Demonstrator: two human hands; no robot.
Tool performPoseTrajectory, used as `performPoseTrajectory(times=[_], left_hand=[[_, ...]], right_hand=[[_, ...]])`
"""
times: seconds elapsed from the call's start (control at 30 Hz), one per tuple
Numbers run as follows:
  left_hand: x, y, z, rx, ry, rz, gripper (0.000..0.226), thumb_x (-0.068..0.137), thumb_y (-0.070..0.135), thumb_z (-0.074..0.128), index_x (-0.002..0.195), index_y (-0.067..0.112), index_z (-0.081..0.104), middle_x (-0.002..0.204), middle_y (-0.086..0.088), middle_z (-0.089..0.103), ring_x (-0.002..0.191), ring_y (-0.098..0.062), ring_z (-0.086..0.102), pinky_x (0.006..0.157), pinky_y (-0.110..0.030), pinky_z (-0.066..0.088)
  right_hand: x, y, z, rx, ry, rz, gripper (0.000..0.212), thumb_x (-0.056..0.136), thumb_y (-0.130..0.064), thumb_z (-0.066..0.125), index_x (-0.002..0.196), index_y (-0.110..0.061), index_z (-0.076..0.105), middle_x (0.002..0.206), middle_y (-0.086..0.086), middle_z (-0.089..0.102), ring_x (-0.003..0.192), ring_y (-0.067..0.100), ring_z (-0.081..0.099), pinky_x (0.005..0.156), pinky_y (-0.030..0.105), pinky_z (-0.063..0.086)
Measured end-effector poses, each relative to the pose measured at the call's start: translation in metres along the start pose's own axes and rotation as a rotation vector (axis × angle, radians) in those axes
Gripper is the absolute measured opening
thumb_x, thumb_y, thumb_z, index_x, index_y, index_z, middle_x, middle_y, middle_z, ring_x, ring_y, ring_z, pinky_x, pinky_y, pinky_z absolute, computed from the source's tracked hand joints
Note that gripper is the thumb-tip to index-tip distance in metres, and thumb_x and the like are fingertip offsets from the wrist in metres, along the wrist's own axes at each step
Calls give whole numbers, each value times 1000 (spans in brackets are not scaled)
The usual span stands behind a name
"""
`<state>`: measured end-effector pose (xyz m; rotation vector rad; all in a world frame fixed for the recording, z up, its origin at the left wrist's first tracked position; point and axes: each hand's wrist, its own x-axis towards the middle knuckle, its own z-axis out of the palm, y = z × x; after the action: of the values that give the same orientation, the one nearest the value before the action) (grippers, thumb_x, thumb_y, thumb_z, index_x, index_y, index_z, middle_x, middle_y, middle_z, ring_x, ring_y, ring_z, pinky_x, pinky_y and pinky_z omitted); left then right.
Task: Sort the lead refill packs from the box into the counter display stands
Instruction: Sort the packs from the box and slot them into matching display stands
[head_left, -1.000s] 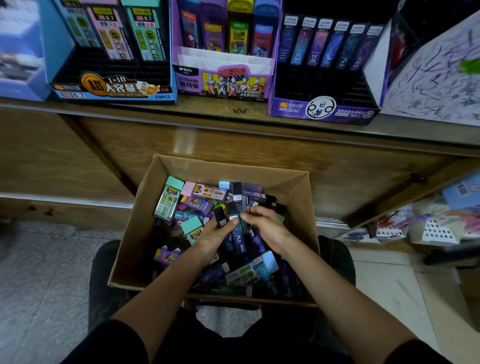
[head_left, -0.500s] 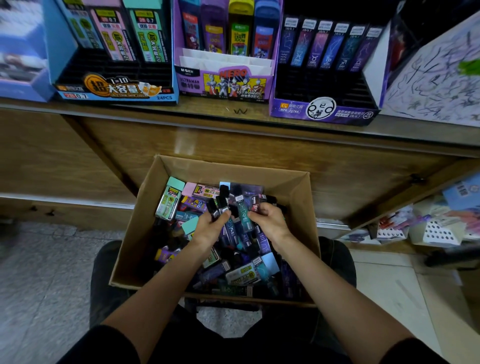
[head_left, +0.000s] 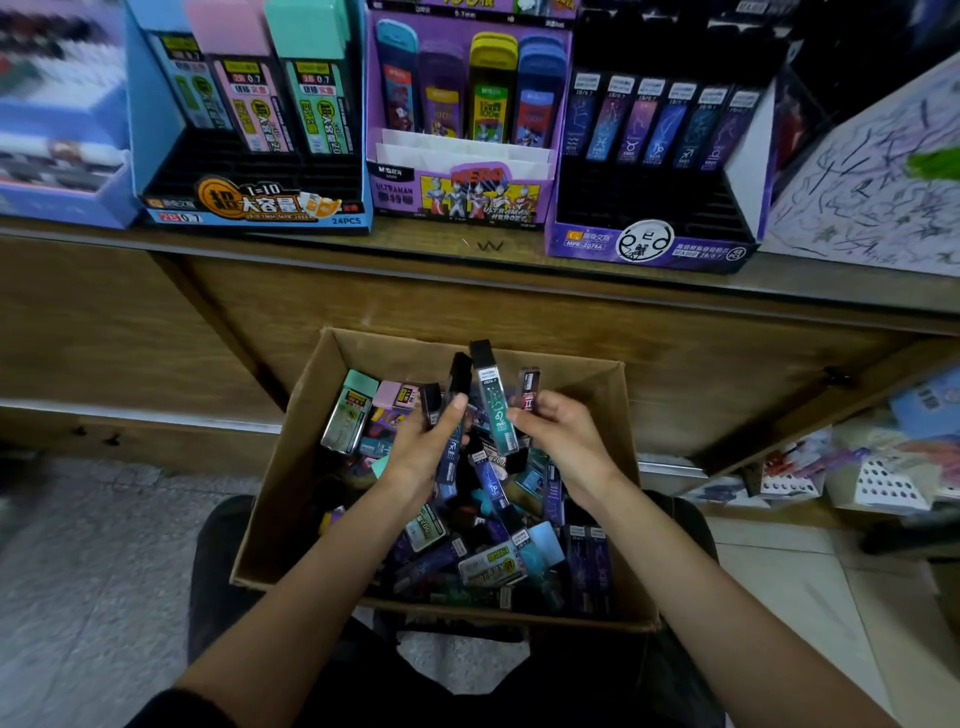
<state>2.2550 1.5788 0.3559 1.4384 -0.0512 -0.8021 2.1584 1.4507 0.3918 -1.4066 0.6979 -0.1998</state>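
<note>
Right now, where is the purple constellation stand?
Head view: on the counter, upper right, the purple constellation stand sits between the Ultraman stand and a scribbled sheet.

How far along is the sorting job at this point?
Roughly early to middle. Done: the blue stand, purple stand and dark stand each show only a back row of packs, front slots bare. In hand: the left hand grips several slim dark packs; the right hand pinches a teal pack, raised above the cardboard box. Left: the box holds a deep heap of mixed packs.
</note>
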Motion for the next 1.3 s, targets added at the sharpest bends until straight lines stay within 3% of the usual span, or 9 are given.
performPoseTrajectory(times=[0.1,0.2,0.33,0.43,0.6,0.8,0.97,1.1,1.3], left_hand=[[-6,5,6,-117,-52,-10,63,74,53,62,118,8,58,97,-3,72,87,-15,69,82,-34,52],[-11,6,7,-175,-61,39,55,68,48,70,109,12,63,103,-7,72,99,-23,68,90,-40,51],[-16,11,6,-124,-65,133,27,77,34,68,99,18,67,95,-3,74,91,-19,70,75,-30,54],[-22,24,2,-95,-90,184,6,88,24,64,90,23,69,86,-5,73,79,-23,69,71,-35,56],[-31,50,-1,-78,-84,221,22,77,33,67,93,18,64,87,0,72,83,-17,69,78,-34,52],[-41,79,-1,-64,-190,229,36,70,38,65,97,15,59,77,4,69,73,-11,68,65,-26,55],[-49,94,-1,-102,-296,161,38,69,32,69,99,10,57,79,-1,70,75,-17,69,65,-29,57],[-51,104,1,-88,-259,154,43,62,28,74,97,11,58,78,-2,72,76,-19,70,62,-30,57],[-50,121,5,-115,-241,147,43,66,30,71,105,17,58,86,2,75,80,-15,72,59,-22,55]], right_hand=[[-11,-3,14,35,-26,25,17,86,-5,62,103,-5,67,102,11,71,93,19,68,80,25,54],[-19,-6,24,26,-50,16,18,86,-1,62,103,1,66,103,17,69,96,26,66,89,33,52],[-26,-14,28,-18,-61,-47,18,88,-8,62,104,0,66,101,14,70,95,22,66,87,29,53],[-30,-25,27,-35,-57,-110,18,94,-15,55,104,-4,64,80,11,66,68,13,64,66,19,53],[-36,-45,10,-105,-212,-121,21,96,-20,50,108,-13,65,70,6,56,43,12,44,47,19,39],[-38,-70,-5,-220,-468,-110,24,94,-6,48,112,-8,65,76,4,58,43,10,42,58,16,42],[-36,-94,-13,-270,-475,-69,11,90,-13,59,99,-6,60,76,-1,65,50,10,52,54,25,43],[-32,-110,-23,-410,-413,-32,31,80,-28,68,96,-5,57,75,4,66,52,13,55,50,26,41],[-31,-119,-34,238,-215,33,31,76,-2,65,105,2,56,85,7,63,73,11,63,65,19,52]])
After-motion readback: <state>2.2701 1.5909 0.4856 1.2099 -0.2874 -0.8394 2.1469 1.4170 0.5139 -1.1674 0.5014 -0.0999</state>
